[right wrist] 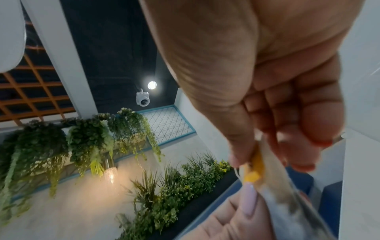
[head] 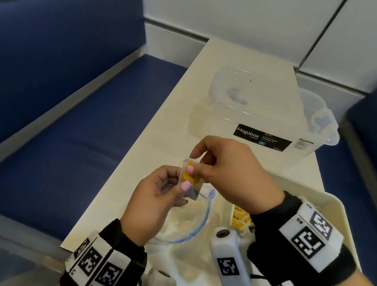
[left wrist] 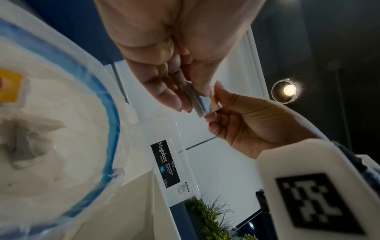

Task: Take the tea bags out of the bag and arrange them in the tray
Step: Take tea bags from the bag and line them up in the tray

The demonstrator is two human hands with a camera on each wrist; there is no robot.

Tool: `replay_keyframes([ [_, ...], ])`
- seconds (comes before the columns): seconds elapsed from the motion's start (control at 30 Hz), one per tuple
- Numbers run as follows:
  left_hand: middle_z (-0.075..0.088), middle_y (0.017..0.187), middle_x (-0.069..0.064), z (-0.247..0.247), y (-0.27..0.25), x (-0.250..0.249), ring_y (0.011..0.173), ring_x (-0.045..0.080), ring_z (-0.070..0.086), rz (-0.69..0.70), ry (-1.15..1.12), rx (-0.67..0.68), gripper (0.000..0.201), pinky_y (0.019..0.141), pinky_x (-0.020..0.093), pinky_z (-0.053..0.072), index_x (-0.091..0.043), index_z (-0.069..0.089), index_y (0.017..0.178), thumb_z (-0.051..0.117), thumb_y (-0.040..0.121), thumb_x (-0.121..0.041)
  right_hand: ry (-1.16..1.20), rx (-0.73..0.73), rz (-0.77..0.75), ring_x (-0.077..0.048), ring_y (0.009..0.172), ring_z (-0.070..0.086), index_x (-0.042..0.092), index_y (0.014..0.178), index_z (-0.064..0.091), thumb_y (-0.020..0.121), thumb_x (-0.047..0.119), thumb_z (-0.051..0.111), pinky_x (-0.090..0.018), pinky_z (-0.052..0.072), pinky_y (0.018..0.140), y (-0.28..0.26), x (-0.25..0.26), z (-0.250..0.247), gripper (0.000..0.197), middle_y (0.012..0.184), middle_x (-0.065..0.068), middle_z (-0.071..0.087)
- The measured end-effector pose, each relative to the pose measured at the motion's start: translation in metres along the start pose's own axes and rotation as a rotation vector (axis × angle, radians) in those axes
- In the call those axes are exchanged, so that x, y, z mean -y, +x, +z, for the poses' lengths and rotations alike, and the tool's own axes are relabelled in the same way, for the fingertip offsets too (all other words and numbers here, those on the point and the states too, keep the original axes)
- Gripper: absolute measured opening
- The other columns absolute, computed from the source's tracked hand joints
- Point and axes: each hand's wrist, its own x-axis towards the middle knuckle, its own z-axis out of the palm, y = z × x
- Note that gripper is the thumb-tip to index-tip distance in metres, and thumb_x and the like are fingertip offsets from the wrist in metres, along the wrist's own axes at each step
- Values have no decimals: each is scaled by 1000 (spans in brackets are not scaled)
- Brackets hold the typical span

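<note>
so both hands, left hand (head: 154, 196) and right hand (head: 225, 164), are pinching one tea bag (head: 189, 181) midair above the bag (head: 186, 224), tray (head: 332, 205) sits right, so the right's nearer.

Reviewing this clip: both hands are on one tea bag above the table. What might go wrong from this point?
Both the left hand and the right hand pinch the same tea bag; pulling apart might tear it or detach its yellow tag. It is held over the open plastic bag, not the tray, so a slip would likely drop it back in. The right wrist camera's cable might snag tea bags already in the tray.
</note>
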Motion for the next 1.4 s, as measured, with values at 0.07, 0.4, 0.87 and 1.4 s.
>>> replay_keyframes([
  [0.07, 72, 76, -4, 5, 2, -1, 74, 11, 68, 4, 20, 3, 26, 68, 28, 54, -11, 60, 95, 62, 74, -27, -17, 53, 15, -9, 69, 63, 25, 83, 66, 78, 24, 72, -28, 51, 72, 0, -4, -7, 8, 68, 7, 66],
  [0.4, 68, 93, -11, 38, 2, 11, 79, 5, 62, 54, 212, 113, 28, 66, 15, 51, -24, 61, 94, 78, 74, -14, -303, 165, 11, 0, 60, 55, 27, 77, 73, 73, 32, 77, -11, 37, 58, -25, -39, -64, 7, 62, 13, 62],
  [0.87, 65, 96, -19, 23, -3, 28, 74, 4, 58, 81, 466, -48, 31, 61, 10, 46, -31, 61, 97, 72, 78, -10, -509, 484, 24, -16, 74, 62, 20, 81, 71, 77, 17, 67, -25, 48, 64, -31, -99, -33, 7, 80, 3, 70],
  [1.4, 66, 97, -17, 12, -17, 25, 74, 11, 58, 65, 469, -177, 26, 65, 30, 52, -35, 60, 95, 73, 74, -29, -582, 617, 44, -22, 65, 54, 19, 64, 57, 78, 21, 65, -28, 45, 58, -7, -122, 10, 16, 62, 2, 51],
])
